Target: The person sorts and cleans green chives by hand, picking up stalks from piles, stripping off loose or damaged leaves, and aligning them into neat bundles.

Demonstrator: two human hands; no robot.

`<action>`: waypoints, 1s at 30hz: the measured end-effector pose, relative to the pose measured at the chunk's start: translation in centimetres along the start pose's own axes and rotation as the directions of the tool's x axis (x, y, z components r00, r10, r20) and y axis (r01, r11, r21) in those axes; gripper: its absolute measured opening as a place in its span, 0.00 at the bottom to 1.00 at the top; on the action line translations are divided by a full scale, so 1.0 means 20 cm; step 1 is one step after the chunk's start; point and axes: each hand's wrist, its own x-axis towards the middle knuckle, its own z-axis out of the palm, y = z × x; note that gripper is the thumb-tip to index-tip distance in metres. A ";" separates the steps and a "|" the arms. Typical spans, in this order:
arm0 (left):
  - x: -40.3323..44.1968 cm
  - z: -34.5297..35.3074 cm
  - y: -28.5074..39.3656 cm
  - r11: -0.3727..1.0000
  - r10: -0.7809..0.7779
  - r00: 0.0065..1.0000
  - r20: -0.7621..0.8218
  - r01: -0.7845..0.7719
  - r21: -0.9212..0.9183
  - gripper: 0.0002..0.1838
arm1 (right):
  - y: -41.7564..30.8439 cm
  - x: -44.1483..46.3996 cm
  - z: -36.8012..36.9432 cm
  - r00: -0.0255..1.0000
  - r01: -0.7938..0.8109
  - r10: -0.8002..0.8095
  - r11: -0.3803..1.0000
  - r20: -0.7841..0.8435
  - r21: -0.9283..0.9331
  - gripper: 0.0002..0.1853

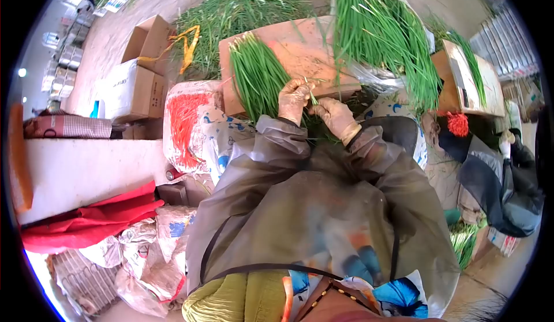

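My left hand [294, 98], in a thin, soiled glove, is closed in a pinch near the front edge of the brown board [300, 48]. Just to its right, my gloved right hand [337, 119] has its fingers closed as well. A few thin green chive stalks [313, 98] with pale ends show between the two hands, pinched by the fingers. On the board's left lies a neat bunch of chives [257, 74], beside my left hand. A larger heap of chives [381, 39] covers the right side, its leaves hanging over the front.
Loose greens [242, 10] are piled on the floor behind the board. Red ties [187, 126] lie on a sack at the left, near cardboard boxes [151, 91]. Another board [470, 82] with chives and a person's dark-clothed leg [487, 178] are at the right.
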 end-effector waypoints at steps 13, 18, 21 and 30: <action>0.06 -0.69 -0.09 0.964 0.125 0.974 -0.188 -0.074 0.255 0.23 | 0.04 0.59 0.15 0.920 -0.371 0.266 0.829 0.287 0.418 0.15; 0.00 -0.72 -0.03 0.992 0.048 0.946 -0.319 -0.008 0.125 0.19 | -0.02 1.16 0.41 0.852 -0.452 0.335 0.859 0.404 0.242 0.16; 0.05 -0.76 -0.01 0.997 0.057 0.938 -0.342 -0.034 0.074 0.20 | -0.03 1.43 0.56 0.859 -0.414 0.376 0.909 0.347 0.042 0.19; 0.12 -0.66 0.00 0.956 -0.174 0.985 -0.004 0.170 0.237 0.18 | 0.21 1.10 0.59 0.998 -0.018 0.009 0.987 0.054 0.158 0.13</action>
